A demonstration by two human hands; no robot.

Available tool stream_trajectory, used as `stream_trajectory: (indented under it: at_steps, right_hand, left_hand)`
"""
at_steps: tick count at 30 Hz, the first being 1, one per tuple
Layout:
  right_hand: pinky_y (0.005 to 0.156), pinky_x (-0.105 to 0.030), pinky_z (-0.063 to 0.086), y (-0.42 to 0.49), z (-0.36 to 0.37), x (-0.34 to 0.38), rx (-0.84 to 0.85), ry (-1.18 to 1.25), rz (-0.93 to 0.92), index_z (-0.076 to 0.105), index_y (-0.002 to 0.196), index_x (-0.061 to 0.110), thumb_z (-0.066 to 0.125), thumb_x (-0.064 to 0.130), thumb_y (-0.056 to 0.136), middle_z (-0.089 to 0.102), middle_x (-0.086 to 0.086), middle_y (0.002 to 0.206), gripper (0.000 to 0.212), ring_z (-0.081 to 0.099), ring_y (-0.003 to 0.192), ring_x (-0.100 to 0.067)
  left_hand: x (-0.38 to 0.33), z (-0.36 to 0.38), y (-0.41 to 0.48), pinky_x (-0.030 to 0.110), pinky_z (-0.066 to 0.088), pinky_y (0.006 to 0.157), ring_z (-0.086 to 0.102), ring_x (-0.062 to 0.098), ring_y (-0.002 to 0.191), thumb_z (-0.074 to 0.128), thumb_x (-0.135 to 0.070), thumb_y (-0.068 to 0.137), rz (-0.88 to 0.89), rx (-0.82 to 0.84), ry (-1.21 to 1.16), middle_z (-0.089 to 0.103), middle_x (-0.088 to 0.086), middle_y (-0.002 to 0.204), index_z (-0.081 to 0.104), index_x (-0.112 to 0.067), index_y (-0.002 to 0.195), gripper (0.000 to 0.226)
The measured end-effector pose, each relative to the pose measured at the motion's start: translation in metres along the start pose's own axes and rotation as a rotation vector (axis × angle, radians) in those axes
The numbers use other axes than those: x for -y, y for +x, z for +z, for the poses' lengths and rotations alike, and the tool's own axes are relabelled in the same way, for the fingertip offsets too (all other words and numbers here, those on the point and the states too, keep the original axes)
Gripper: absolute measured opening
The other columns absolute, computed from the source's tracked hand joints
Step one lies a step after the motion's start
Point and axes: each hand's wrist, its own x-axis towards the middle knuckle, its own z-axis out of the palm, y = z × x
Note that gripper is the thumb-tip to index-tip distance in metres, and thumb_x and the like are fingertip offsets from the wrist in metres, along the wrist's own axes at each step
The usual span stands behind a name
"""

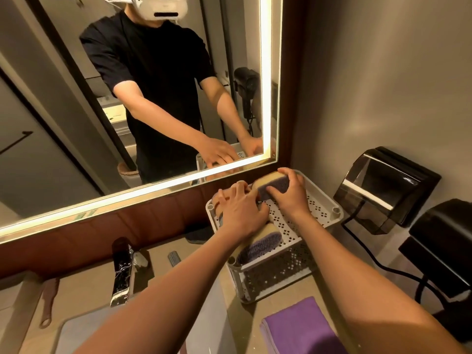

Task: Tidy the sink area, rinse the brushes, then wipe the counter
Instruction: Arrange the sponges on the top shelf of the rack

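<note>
Sponges fill both my hands: my right hand (pixel 288 192) is clamped around a yellow-and-purple sponge (pixel 272 184) lifted over the white basket's (pixel 329 200) top tier, my left hand (pixel 240 210) pressed flat on another sponge (pixel 258 242) lying there. Judging by its perch near the counter (pixel 224 297) edge, a hard push could tip the basket. No readable writing anywhere.

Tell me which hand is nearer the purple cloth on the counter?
Right. The right hand, gripping a sponge in the white rack, is above the purple cloth; the left hand sits further left.
</note>
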Motion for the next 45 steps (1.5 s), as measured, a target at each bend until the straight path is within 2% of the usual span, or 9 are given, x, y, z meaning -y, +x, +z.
stream_trajectory:
  at_steps: [3,6,8,11,16,20,29,39,45]
  right_hand:
    - [0.104,-0.046,0.050,0.000,0.007,-0.005,0.055,0.010,0.025,0.039,0.141,0.037,0.079,0.035,0.083,0.035,-0.001,0.142,0.070,0.045,0.126,-0.021]
    - [0.113,-0.054,0.039,-0.004,0.014,-0.012,0.140,-0.063,0.036,0.016,0.151,0.043,0.075,0.044,0.082,0.017,0.004,0.157,0.091,0.026,0.145,-0.028]
    - [0.117,-0.057,0.033,-0.007,0.016,-0.015,0.152,-0.099,0.049,0.006,0.153,0.044,0.073,0.045,0.085,0.006,0.004,0.162,0.096,0.013,0.151,-0.029]
    - [0.117,-0.056,0.032,-0.013,0.018,-0.013,0.148,-0.131,0.079,0.000,0.155,0.043,0.070,0.043,0.088,-0.002,0.003,0.164,0.097,0.008,0.152,-0.031]
    - [0.115,-0.056,0.036,-0.020,0.018,-0.009,0.118,-0.184,0.081,0.001,0.157,0.040,0.063,0.039,0.094,0.002,0.000,0.164,0.088,0.017,0.150,-0.033]
    - [0.114,-0.054,0.036,-0.019,0.017,-0.002,0.067,-0.294,0.034,0.013,0.156,0.033,0.064,0.037,0.095,0.023,-0.008,0.158,0.080,0.031,0.142,-0.034]
    - [0.112,-0.051,0.034,-0.012,0.021,0.001,0.036,-0.329,0.027,0.025,0.154,0.027,0.068,0.036,0.092,0.039,-0.013,0.149,0.076,0.037,0.137,-0.034]
    - [0.115,-0.055,0.030,-0.017,0.035,0.011,0.059,-0.347,0.067,0.021,0.154,0.030,0.068,0.040,0.091,0.030,-0.014,0.154,0.079,0.034,0.138,-0.036]
    - [0.123,-0.054,0.016,-0.019,0.028,0.018,0.083,-0.320,0.098,0.003,0.160,0.028,0.068,0.037,0.091,0.005,-0.013,0.163,0.095,0.011,0.149,-0.037]
  left_hand:
    - [-0.001,0.003,-0.003,0.064,0.003,0.117,0.017,0.023,0.144,0.035,-0.060,0.093,0.029,0.015,0.059,0.030,0.000,0.145,0.061,-0.035,0.123,0.047]
    - [0.001,0.002,-0.004,0.064,0.000,0.119,0.017,0.023,0.145,0.036,-0.059,0.093,0.040,0.008,0.067,0.030,0.000,0.146,0.062,-0.037,0.121,0.045]
    - [0.003,0.001,-0.004,0.062,-0.001,0.120,0.017,0.023,0.145,0.037,-0.060,0.093,0.052,0.020,0.070,0.030,-0.001,0.147,0.062,-0.038,0.122,0.044]
    - [0.006,-0.001,-0.006,0.062,0.000,0.120,0.019,0.023,0.144,0.037,-0.062,0.092,0.072,0.037,0.087,0.031,-0.001,0.148,0.062,-0.039,0.120,0.044]
    - [0.008,-0.006,-0.013,0.062,0.004,0.119,0.022,0.024,0.143,0.040,-0.059,0.092,0.087,0.039,0.084,0.035,-0.001,0.146,0.065,-0.038,0.113,0.039]
    - [0.009,-0.009,-0.016,0.061,0.002,0.120,0.023,0.022,0.141,0.042,-0.057,0.093,0.084,0.042,0.083,0.036,-0.001,0.144,0.065,-0.036,0.114,0.037]
    - [0.011,-0.009,-0.016,0.061,-0.004,0.121,0.022,0.022,0.142,0.042,-0.059,0.091,0.072,0.049,0.063,0.034,-0.002,0.143,0.063,-0.035,0.115,0.039]
    - [0.025,-0.010,-0.016,0.061,-0.002,0.121,0.028,0.022,0.140,0.041,-0.060,0.090,0.069,0.042,0.084,0.036,-0.004,0.141,0.063,-0.037,0.112,0.039]
    - [0.024,-0.015,-0.016,0.059,-0.007,0.121,0.028,0.021,0.142,0.033,-0.059,0.097,0.058,0.053,0.008,0.038,-0.004,0.143,0.061,-0.038,0.123,0.044]
